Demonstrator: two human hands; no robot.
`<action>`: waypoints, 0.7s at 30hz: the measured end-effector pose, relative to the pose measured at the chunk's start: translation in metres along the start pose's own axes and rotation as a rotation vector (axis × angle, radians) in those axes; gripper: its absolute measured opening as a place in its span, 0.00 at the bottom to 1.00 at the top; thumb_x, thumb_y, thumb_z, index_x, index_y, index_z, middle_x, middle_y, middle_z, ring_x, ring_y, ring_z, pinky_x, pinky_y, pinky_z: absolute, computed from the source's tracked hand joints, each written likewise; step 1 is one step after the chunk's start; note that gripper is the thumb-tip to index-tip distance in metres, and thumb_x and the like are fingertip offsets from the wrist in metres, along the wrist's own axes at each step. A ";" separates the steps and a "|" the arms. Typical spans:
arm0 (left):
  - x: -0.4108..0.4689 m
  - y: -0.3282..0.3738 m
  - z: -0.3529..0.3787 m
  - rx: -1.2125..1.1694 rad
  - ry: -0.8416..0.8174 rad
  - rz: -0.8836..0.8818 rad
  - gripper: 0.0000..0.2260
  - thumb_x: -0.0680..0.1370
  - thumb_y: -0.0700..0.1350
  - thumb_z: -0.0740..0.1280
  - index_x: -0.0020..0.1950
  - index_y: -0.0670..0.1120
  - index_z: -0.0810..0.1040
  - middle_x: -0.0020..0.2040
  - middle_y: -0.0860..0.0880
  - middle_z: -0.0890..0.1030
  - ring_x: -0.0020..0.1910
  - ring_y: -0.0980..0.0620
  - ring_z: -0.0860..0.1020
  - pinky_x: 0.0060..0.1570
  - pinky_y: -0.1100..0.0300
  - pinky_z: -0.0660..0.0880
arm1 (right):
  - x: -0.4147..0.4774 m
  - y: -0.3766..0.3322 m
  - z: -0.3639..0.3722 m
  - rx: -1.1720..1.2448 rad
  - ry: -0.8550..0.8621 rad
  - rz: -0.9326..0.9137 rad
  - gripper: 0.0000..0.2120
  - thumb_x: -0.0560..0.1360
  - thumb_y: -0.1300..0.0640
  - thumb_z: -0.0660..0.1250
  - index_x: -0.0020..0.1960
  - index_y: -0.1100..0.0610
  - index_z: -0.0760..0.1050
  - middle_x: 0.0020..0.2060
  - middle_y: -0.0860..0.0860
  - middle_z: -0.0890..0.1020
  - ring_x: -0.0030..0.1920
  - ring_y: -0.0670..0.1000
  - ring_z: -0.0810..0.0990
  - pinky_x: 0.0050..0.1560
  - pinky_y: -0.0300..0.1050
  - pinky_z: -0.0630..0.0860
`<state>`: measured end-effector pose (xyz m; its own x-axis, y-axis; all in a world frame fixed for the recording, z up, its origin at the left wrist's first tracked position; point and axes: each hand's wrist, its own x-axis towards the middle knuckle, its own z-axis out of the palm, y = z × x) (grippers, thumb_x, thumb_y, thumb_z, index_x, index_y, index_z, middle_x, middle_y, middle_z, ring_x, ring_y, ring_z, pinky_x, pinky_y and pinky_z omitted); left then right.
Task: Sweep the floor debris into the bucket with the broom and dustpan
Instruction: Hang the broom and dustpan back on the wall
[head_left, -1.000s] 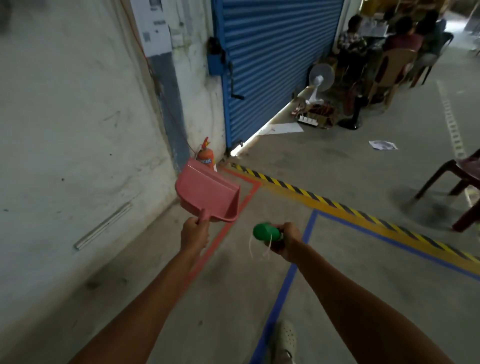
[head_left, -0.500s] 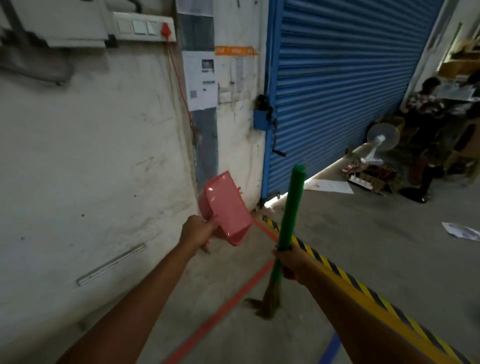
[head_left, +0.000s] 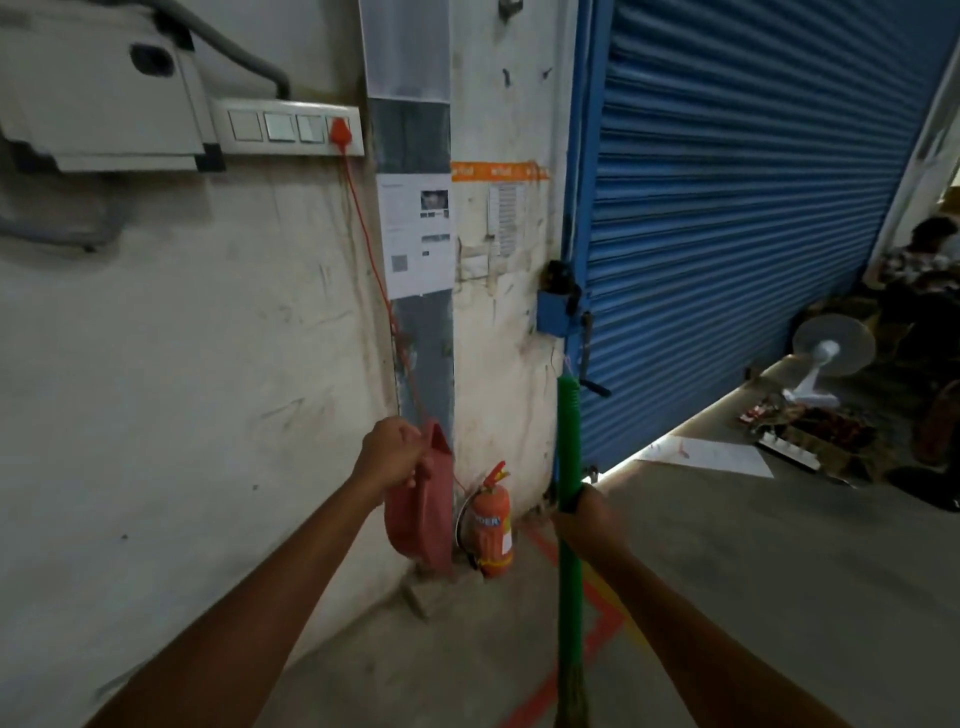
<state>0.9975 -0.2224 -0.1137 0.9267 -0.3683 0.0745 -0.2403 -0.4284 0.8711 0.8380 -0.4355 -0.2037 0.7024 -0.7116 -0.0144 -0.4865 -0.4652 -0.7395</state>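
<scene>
My left hand (head_left: 390, 453) grips the handle of a pink dustpan (head_left: 421, 512), which hangs with its scoop downward close to the wall. My right hand (head_left: 582, 512) holds the green handle of a broom (head_left: 569, 452), which stands nearly upright; its bristles (head_left: 571, 696) reach the floor at the bottom edge of the view. No bucket and no debris pile show in this view.
A red fire extinguisher (head_left: 491, 525) stands at the wall base behind the dustpan, with a stone block (head_left: 428, 595) beside it. A blue roller shutter (head_left: 727, 208) fills the right. A white fan (head_left: 826, 358), papers (head_left: 711, 454) and seated people are at far right.
The view has tilted up toward the wall. The dustpan has swung from raised and tilted to hanging downward. The broom has come more upright.
</scene>
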 end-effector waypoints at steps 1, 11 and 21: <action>0.018 0.007 0.003 -0.011 0.018 0.009 0.06 0.76 0.40 0.70 0.40 0.43 0.74 0.30 0.45 0.81 0.21 0.51 0.77 0.21 0.63 0.71 | 0.017 -0.004 -0.001 0.016 0.000 -0.006 0.14 0.70 0.62 0.68 0.56 0.60 0.75 0.49 0.59 0.83 0.50 0.60 0.83 0.47 0.50 0.80; 0.176 0.102 0.068 -0.134 0.019 0.253 0.04 0.78 0.39 0.70 0.47 0.42 0.76 0.33 0.46 0.78 0.20 0.58 0.75 0.21 0.63 0.74 | 0.177 -0.069 -0.053 0.067 0.213 -0.244 0.11 0.80 0.48 0.64 0.54 0.53 0.67 0.40 0.46 0.74 0.35 0.40 0.71 0.30 0.34 0.64; 0.337 0.246 0.129 -0.128 0.076 0.361 0.04 0.79 0.41 0.67 0.46 0.43 0.79 0.32 0.43 0.79 0.24 0.50 0.76 0.23 0.59 0.73 | 0.376 -0.129 -0.147 0.445 0.322 -0.489 0.12 0.80 0.56 0.65 0.60 0.53 0.66 0.42 0.43 0.77 0.39 0.40 0.77 0.32 0.35 0.72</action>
<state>1.2138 -0.5582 0.0634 0.8091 -0.4120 0.4190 -0.5212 -0.1739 0.8355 1.0883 -0.7207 -0.0144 0.5643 -0.6289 0.5348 0.1486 -0.5599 -0.8151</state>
